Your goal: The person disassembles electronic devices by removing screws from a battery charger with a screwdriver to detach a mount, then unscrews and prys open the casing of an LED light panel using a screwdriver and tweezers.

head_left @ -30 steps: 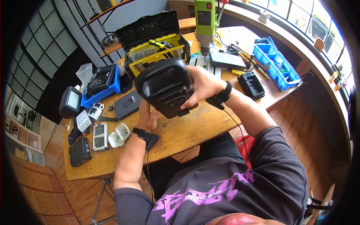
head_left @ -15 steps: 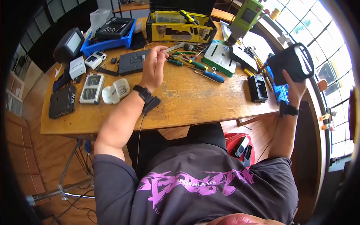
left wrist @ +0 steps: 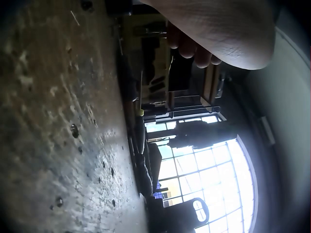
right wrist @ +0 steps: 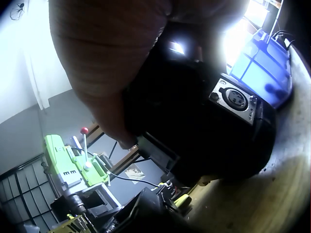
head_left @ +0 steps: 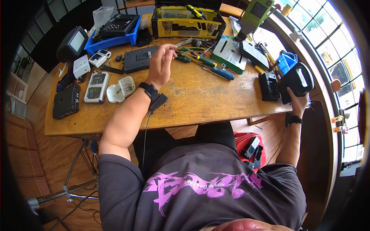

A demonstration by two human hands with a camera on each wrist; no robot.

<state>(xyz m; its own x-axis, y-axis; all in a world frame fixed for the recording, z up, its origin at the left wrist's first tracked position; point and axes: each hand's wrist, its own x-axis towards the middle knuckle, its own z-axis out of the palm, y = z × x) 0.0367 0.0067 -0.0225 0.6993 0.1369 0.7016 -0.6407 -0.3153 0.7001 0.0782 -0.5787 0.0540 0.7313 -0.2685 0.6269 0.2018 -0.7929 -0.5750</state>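
Observation:
My right hand (head_left: 298, 103) grips a black boxy device (head_left: 292, 81) with a loop handle, at the table's right end. A round multi-pin socket (right wrist: 236, 98) on a metal plate shows on it in the right wrist view, its lower side close over the tabletop. Beside it stands a black, open-fronted charger-like unit (head_left: 268, 87). My left hand (head_left: 160, 66) is held over the table with fingers straight and nothing in it. A flat black box (head_left: 139, 59) lies just left of that hand, and several screwdrivers (head_left: 208, 62) lie to its right.
A yellow-black toolbox (head_left: 185, 29) and green drill press (head_left: 255, 15) stand at the back. A blue organizer (head_left: 286, 63) is behind the device. On the left are a drill bit case (head_left: 96, 88), a white box (head_left: 120, 89) and a blue tray (head_left: 111, 45).
First both hands held the device over the table's middle. My left hand let go; my right hand carried it right, then lowered it beside the charger-like unit.

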